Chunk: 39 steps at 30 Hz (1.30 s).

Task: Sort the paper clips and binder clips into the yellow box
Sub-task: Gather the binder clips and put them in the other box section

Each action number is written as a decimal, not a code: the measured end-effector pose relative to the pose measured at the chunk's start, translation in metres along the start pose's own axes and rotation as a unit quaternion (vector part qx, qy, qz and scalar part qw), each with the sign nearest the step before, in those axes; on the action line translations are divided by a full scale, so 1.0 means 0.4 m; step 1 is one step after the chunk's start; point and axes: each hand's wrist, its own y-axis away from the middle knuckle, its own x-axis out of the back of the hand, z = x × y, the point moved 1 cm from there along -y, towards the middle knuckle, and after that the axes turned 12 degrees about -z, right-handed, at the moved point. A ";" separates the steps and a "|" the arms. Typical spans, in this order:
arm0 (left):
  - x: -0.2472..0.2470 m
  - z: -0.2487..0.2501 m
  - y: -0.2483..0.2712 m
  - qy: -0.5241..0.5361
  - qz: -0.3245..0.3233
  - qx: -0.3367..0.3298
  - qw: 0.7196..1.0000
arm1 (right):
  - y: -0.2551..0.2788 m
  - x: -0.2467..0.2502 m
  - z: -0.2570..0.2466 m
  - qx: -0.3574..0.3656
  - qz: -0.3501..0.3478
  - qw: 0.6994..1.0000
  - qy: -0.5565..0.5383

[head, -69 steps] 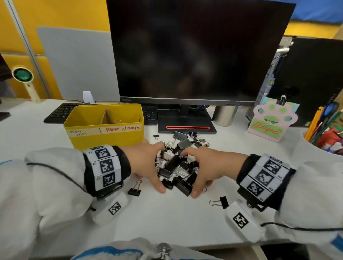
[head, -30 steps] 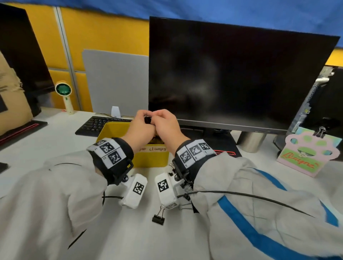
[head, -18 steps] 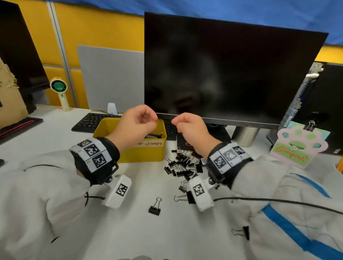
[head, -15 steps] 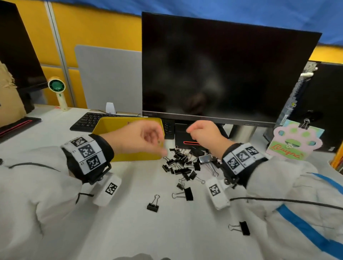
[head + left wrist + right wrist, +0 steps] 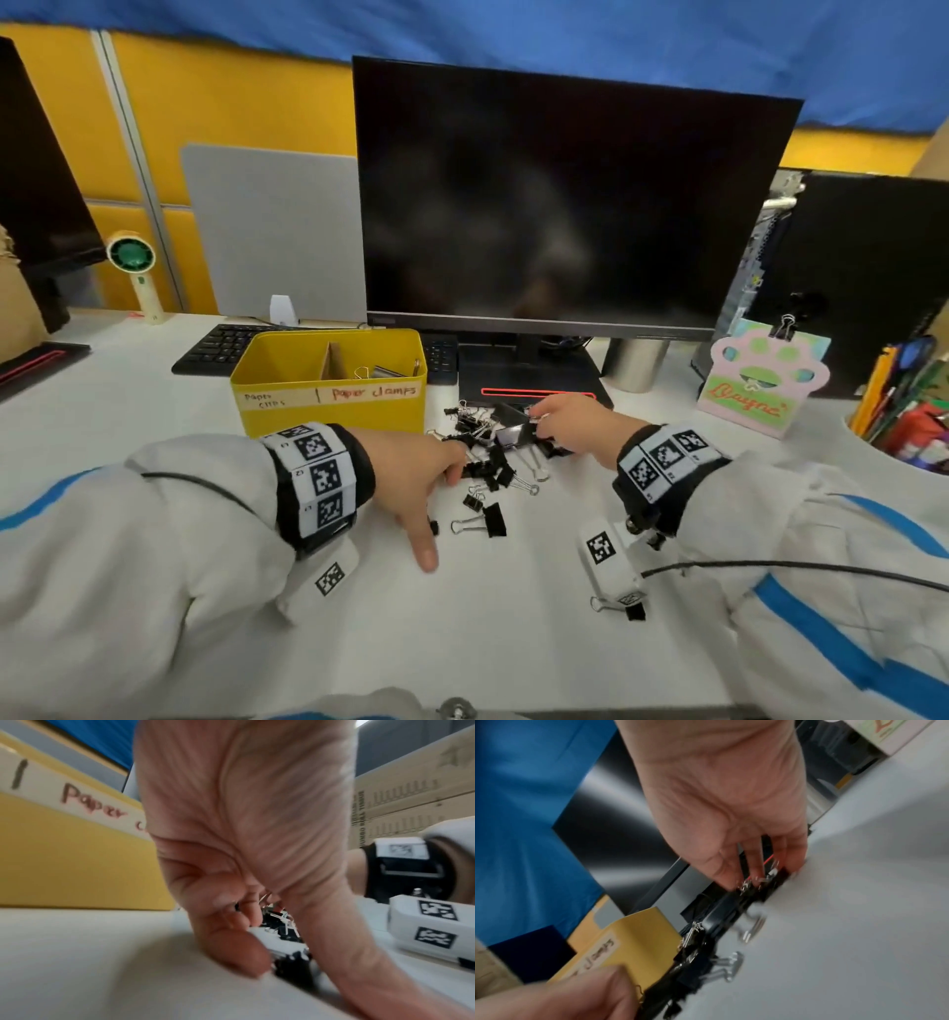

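Observation:
The yellow box [image 5: 328, 411] [image 5: 77, 862] [image 5: 634, 939] stands left of the monitor base, with a divider inside and several binder clips in its right compartment. A pile of black binder clips [image 5: 493, 455] [image 5: 695, 953] lies on the desk to its right. My left hand [image 5: 436, 506] [image 5: 257, 933] rests on the desk at the pile's left edge, fingers bent against the clips and thumb spread toward me. A small clip [image 5: 434, 527] lies by the thumb. My right hand [image 5: 539, 421] [image 5: 757, 874] reaches down at the pile's far right, fingertips touching clips there.
A dark monitor [image 5: 565, 205] and its base [image 5: 529, 380] stand just behind the pile. A keyboard [image 5: 221, 349] lies behind the box. A pen cup [image 5: 914, 426] and a paw-shaped card [image 5: 765, 390] are on the right. Loose clips [image 5: 488, 521] lie nearer me.
One second ago both hands were together over the box; they parted, came down, and now sit on either side of the pile on the desk.

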 end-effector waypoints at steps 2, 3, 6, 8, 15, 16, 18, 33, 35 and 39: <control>0.012 0.003 -0.015 0.047 0.075 0.004 0.996 | 0.005 0.003 -0.006 0.023 -0.040 0.998 -0.046; 0.020 0.004 -0.019 0.063 0.125 0.014 0.990 | 0.008 0.010 -0.012 0.027 -0.049 0.996 -0.066; 0.034 -0.003 -0.028 0.065 0.194 0.071 0.976 | 0.025 0.048 0.003 -0.019 -0.061 0.994 -0.091; 0.030 -0.008 -0.041 0.043 0.165 0.096 0.981 | 0.038 0.060 0.020 -0.071 -0.105 0.988 -0.085; 0.037 0.012 -0.088 0.156 0.092 0.038 0.983 | 0.025 -0.030 -0.023 -0.039 -0.136 0.987 -0.071; 0.036 0.013 -0.093 0.190 0.092 0.027 0.977 | 0.019 -0.043 -0.031 -0.030 -0.129 0.987 -0.090; 0.032 0.019 -0.101 0.245 0.101 0.003 0.964 | 0.011 -0.062 -0.043 -0.006 -0.124 0.979 -0.160; 0.104 0.029 -0.048 0.439 0.320 -0.114 0.832 | 0.023 -0.078 -0.203 0.160 -0.007 0.818 -0.553; 0.143 0.006 -0.020 0.442 0.376 -0.126 0.804 | 0.008 -0.064 -0.269 0.184 0.020 0.780 -0.598; 0.190 -0.063 0.012 0.485 0.458 -0.132 0.733 | -0.025 -0.064 -0.389 0.213 -0.016 0.739 -0.639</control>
